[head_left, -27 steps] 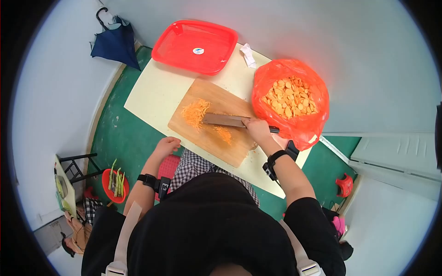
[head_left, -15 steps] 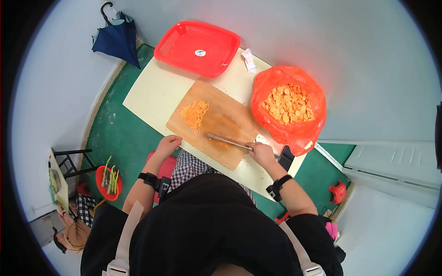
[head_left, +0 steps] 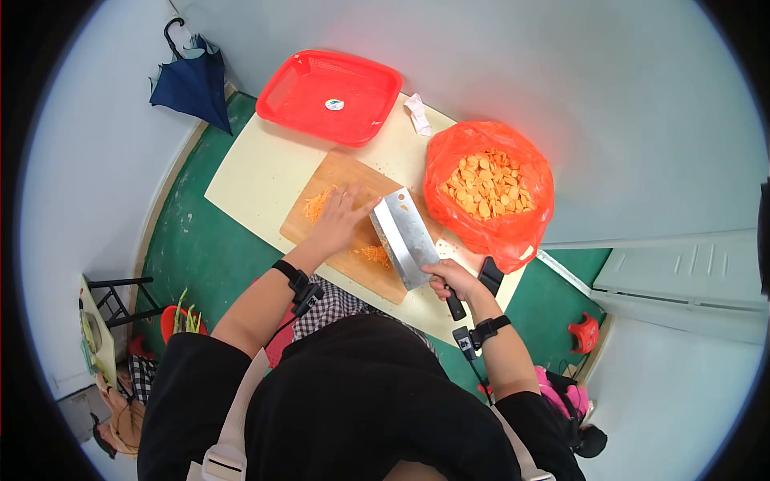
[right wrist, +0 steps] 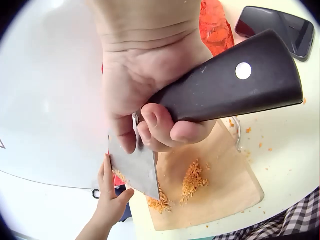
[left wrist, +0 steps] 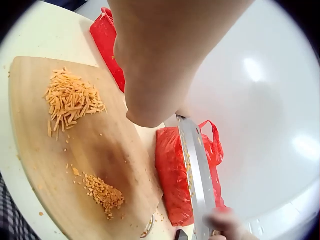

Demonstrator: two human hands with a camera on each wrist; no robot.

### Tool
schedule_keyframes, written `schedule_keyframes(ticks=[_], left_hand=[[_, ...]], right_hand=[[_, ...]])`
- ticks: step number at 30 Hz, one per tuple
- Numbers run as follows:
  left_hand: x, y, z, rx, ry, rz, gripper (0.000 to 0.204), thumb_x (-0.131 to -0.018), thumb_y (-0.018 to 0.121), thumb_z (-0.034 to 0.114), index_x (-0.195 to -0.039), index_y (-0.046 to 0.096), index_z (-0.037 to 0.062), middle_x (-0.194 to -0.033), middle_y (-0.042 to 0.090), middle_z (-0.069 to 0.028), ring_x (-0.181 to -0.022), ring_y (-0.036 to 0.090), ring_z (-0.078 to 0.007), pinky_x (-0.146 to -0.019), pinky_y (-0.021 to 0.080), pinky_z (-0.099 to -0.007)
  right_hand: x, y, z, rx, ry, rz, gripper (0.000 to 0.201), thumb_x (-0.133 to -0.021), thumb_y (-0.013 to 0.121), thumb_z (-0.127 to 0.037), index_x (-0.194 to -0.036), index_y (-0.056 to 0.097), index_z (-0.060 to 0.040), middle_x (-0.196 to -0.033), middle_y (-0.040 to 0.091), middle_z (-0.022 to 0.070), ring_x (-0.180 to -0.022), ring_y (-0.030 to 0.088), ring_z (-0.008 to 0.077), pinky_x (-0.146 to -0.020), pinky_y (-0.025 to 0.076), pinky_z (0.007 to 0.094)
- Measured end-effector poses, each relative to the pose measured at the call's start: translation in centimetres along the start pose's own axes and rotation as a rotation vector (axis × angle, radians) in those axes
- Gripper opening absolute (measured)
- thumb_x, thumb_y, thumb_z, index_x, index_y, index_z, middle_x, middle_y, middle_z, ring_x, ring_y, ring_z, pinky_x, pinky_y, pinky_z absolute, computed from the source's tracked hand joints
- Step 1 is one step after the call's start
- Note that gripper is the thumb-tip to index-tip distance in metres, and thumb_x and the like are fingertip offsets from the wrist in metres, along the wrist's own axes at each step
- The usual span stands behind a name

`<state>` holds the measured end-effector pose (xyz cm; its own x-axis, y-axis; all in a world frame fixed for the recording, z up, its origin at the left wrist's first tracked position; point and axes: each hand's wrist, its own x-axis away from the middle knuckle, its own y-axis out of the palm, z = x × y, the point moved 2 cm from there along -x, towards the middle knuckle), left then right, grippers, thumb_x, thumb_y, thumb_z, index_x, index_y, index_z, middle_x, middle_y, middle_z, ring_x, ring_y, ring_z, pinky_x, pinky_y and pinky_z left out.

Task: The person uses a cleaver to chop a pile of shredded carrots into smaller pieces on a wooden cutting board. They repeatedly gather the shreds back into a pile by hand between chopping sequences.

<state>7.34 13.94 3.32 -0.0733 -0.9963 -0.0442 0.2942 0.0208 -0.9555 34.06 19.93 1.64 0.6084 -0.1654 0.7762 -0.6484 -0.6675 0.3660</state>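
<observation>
My right hand (head_left: 451, 279) grips the black handle (right wrist: 235, 80) of a cleaver (head_left: 406, 236), its broad blade tilted above the board's right part. My left hand (head_left: 338, 218) is over the wooden cutting board (left wrist: 30, 120), fingers extended, fingertips near or at the blade's far left edge; contact is hard to tell. Orange shreds (left wrist: 70, 100) form a pile on the board, partly behind the left hand in the head view. A smaller heap of fine orange bits (left wrist: 104, 194) lies nearer the body. Orange bits cling to the blade.
A red basket (head_left: 327, 100) stands at the table's back left, a red bag of orange slices (head_left: 489, 188) at the right. White paper (head_left: 417, 115) lies between them. A black phone (right wrist: 275, 30) rests near the right hand. The table's near edge (head_left: 265, 236) borders my lap.
The left hand has moved from the table's near edge up over the board. The cleaver has lifted and turned, its blade face now showing and its tip pointing away from the body.
</observation>
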Motion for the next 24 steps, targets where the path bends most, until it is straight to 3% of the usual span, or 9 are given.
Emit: schedule_keyframes(ticks=[3,5,9,11,14,18,21,23,24], left_hand=[[-0.5,0.3,-0.8,-0.130,-0.018,0.054,0.077,-0.070,0.054,-0.004,-0.135,0.036,0.0316,-0.143,0.022,-0.0138,-0.131,0.021,-0.0371,-0.105,0.021,-0.0525],[0.1,0.4,-0.2,-0.147,0.115,-0.021,0.075,-0.071,0.054,-0.003,-0.134,0.036,0.0352,-0.146,0.019,-0.0098,-0.134,0.016,-0.0346,-0.106,0.018,-0.0542],[0.5,0.9,0.7,-0.198,0.195,-0.003,0.073,-0.073,0.054,0.001,-0.134,0.036,0.0364,-0.147,0.018,-0.0071,-0.135,0.014,-0.0321,-0.106,0.018,-0.0539],[0.6,1.2,0.9,-0.247,0.228,-0.004,0.075,-0.076,0.053,0.005,-0.138,0.026,0.0382,-0.148,0.014,-0.0046,-0.136,0.014,-0.0309,-0.108,0.016,-0.0506],[1.1,1.3,1.3,-0.257,0.321,0.011,0.068,-0.076,0.053,0.007,-0.134,0.035,0.0377,-0.147,0.019,-0.0050,-0.136,0.016,-0.0287,-0.106,0.020,-0.0518],[2.3,2.3,1.1,-0.215,0.467,-0.034,0.067,-0.076,0.054,0.008,-0.134,0.036,0.0369,-0.146,0.020,-0.0054,-0.135,0.019,-0.0269,-0.107,0.021,-0.0491],[2.7,3.0,0.4,-0.037,0.423,-0.107,0.068,-0.075,0.053,0.006,-0.137,0.033,0.0287,-0.146,0.022,-0.0073,-0.134,0.022,-0.0265,-0.108,0.020,-0.0448],[2.2,4.3,-1.3,0.421,-0.069,-0.222,0.065,-0.074,0.050,0.004,-0.137,0.036,0.0167,-0.145,0.027,-0.0087,-0.132,0.027,-0.0254,-0.106,0.026,-0.0425],[1.5,4.8,-1.9,0.421,-0.070,-0.221,0.065,-0.074,0.050,0.004,-0.137,0.036,0.0167,-0.145,0.027,-0.0087,-0.132,0.027,-0.0254,-0.106,0.026,-0.0425]], right_hand=[[-1.3,0.4,-0.9,-0.014,-0.024,0.005,0.025,-0.085,0.056,-0.024,-0.071,0.043,-0.0082,-0.044,0.039,0.0001,-0.031,0.035,0.0097,-0.034,0.034,0.0273],[-1.9,0.8,-1.4,-0.023,-0.031,0.011,0.024,-0.086,0.054,-0.023,-0.070,0.042,-0.0086,-0.044,0.039,0.0006,-0.031,0.034,0.0100,-0.035,0.033,0.0275],[-3.3,1.0,-2.8,-0.110,-0.061,0.016,0.018,-0.083,0.053,-0.021,-0.077,0.045,-0.0061,-0.048,0.043,0.0027,-0.032,0.036,0.0107,-0.035,0.035,0.0278],[-3.8,1.1,-3.4,-0.113,-0.086,0.026,0.016,-0.083,0.050,-0.022,-0.080,0.045,-0.0067,-0.049,0.043,0.0024,-0.034,0.036,0.0112,-0.037,0.035,0.0283],[-4.4,1.6,-4.5,-0.172,-0.102,0.060,0.017,-0.083,0.050,-0.023,-0.081,0.044,-0.0076,-0.051,0.042,0.0020,-0.035,0.035,0.0116,-0.038,0.035,0.0290],[-5.5,0.9,-5.3,-0.188,-0.135,0.095,0.016,-0.083,0.050,-0.024,-0.081,0.043,-0.0092,-0.051,0.041,0.0016,-0.035,0.035,0.0121,-0.039,0.036,0.0303],[-5.4,-0.3,-5.2,-0.224,-0.155,0.159,0.017,-0.084,0.050,-0.025,-0.080,0.043,-0.0108,-0.051,0.041,0.0016,-0.035,0.035,0.0125,-0.039,0.036,0.0316],[-4.6,-0.8,-4.1,-0.217,-0.151,0.124,0.020,-0.086,0.051,-0.029,-0.080,0.043,-0.0121,-0.050,0.041,0.0019,-0.035,0.035,0.0125,-0.038,0.036,0.0311],[-3.9,-0.5,-3.9,-0.216,-0.150,0.123,0.020,-0.086,0.051,-0.029,-0.080,0.043,-0.0121,-0.050,0.041,0.0019,-0.035,0.035,0.0125,-0.038,0.036,0.0311]])
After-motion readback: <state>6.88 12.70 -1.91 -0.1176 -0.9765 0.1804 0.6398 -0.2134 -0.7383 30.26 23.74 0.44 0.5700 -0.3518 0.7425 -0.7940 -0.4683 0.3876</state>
